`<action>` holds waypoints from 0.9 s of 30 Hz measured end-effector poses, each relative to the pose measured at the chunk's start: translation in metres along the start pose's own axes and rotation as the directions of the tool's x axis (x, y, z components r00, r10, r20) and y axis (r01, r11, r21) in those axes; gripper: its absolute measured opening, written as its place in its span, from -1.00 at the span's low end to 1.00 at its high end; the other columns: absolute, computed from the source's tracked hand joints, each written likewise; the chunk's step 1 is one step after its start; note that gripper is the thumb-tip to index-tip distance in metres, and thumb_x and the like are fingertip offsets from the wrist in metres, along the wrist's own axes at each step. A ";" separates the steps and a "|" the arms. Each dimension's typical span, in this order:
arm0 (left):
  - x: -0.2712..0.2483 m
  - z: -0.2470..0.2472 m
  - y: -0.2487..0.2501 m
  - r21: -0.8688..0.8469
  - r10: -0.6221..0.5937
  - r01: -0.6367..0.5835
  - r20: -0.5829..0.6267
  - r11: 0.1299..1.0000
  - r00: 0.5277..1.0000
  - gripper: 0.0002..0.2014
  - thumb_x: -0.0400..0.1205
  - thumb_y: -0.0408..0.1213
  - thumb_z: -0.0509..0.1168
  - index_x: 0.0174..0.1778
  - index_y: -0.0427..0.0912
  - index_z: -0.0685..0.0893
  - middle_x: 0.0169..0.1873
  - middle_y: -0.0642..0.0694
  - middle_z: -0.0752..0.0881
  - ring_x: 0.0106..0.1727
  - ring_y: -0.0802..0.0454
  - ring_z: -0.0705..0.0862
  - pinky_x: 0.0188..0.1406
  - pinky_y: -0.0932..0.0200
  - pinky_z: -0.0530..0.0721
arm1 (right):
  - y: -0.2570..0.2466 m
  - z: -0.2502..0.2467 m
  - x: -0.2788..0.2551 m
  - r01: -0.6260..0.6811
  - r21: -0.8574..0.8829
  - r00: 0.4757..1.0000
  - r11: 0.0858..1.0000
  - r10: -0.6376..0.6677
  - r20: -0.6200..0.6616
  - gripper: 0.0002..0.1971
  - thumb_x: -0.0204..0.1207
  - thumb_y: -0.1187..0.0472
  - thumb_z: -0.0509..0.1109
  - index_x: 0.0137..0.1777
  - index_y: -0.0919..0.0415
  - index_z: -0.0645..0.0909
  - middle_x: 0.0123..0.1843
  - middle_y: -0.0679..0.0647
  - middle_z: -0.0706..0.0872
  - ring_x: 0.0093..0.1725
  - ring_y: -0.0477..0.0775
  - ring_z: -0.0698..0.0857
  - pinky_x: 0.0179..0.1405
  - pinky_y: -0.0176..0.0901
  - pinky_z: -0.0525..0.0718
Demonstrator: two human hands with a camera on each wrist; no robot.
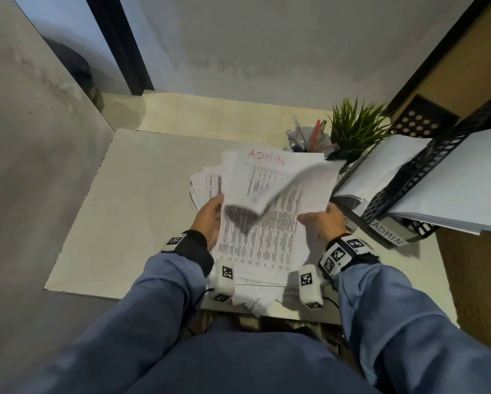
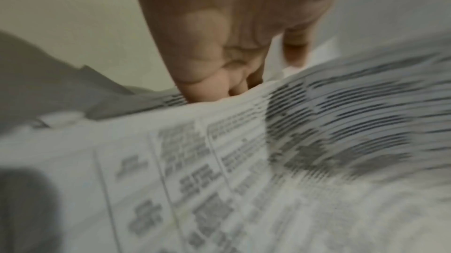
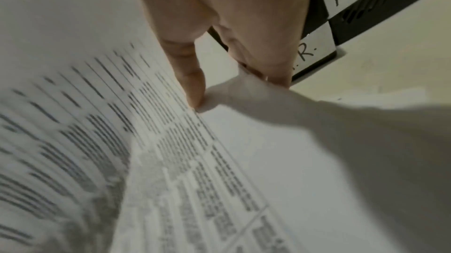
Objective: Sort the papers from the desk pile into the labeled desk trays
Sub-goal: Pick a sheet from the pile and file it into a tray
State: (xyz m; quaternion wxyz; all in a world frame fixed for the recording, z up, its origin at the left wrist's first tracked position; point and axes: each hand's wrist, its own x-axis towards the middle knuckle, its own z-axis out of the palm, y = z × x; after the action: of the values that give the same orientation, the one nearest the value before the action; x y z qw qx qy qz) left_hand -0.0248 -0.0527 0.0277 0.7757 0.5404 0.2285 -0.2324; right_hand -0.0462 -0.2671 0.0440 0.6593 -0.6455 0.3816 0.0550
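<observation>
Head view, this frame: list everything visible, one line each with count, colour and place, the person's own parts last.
Held papers: a sheaf, white with black print, lifted between both hands; top sheet curling over, blurred.
ADMIN sheet: one, white with red lettering, behind the held sheaf.
Desk pile: loose white printed sheets, fanned on the desk under the sheaf.
Desk trays: black perforated, stacked at right, white papers inside; count unclear.
ADMIN label: one, white, on a tray front.
Pen cup: one, pale, holding pens, back of desk.
Plant: one, green, beside the cup.
Desk: pale surface.
Left hand: grips the sheaf's left edge.
Right hand: pinches the right edge.
</observation>
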 end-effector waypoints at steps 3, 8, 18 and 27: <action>-0.015 0.012 0.013 0.071 -0.007 -0.003 0.145 0.997 0.989 -0.59 0.69 0.00 0.13 0.45 0.01 0.40 0.20 0.04 0.65 0.23 0.08 0.64 0.25 0.11 0.53 | -0.016 0.002 -0.003 0.004 0.055 0.999 0.998 -0.007 0.046 -0.54 0.35 0.59 0.39 0.28 0.45 0.51 0.10 0.24 0.71 0.02 0.18 0.70 -0.09 -0.22 0.74; -0.018 0.031 0.030 0.441 0.424 -0.380 -0.002 0.813 0.906 -0.74 0.56 -0.48 0.34 0.08 -0.07 0.59 -0.15 0.14 0.68 -0.14 0.30 0.67 -0.07 0.28 0.67 | -0.047 -0.001 -0.016 0.335 -0.017 0.942 0.942 -0.334 0.032 -0.81 0.44 0.42 0.42 0.03 0.22 0.68 -0.08 0.04 0.74 0.06 0.18 0.71 0.13 0.08 0.71; -0.017 0.024 -0.001 0.513 0.384 -0.344 0.030 0.786 0.923 -0.83 0.54 -0.37 0.40 0.00 -0.10 0.62 -0.22 0.07 0.69 -0.22 0.20 0.65 -0.34 0.35 0.60 | -0.007 0.002 -0.034 0.335 -0.075 0.942 0.939 -0.330 0.067 -0.77 0.37 0.56 0.42 0.02 0.38 0.61 -0.16 0.07 0.71 -0.08 0.08 0.71 -0.01 -0.10 0.78; -0.020 0.043 0.008 0.549 0.369 -0.312 0.007 0.776 0.930 -0.76 0.60 -0.10 0.33 0.15 -0.07 0.60 -0.13 0.08 0.72 -0.14 0.18 0.69 -0.20 0.35 0.60 | -0.024 0.002 -0.038 0.272 -0.107 0.961 0.956 -0.265 0.072 -0.92 0.48 0.45 0.36 -0.05 0.45 0.56 -0.22 0.13 0.61 -0.18 0.06 0.59 -0.03 -0.11 0.68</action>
State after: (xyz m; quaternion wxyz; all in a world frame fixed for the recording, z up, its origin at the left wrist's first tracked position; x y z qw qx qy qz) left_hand -0.0316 -0.0888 0.0590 0.6079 0.7802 0.0910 -0.1156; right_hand -0.0591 -0.2532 0.0851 0.6327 -0.7267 0.2676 0.0053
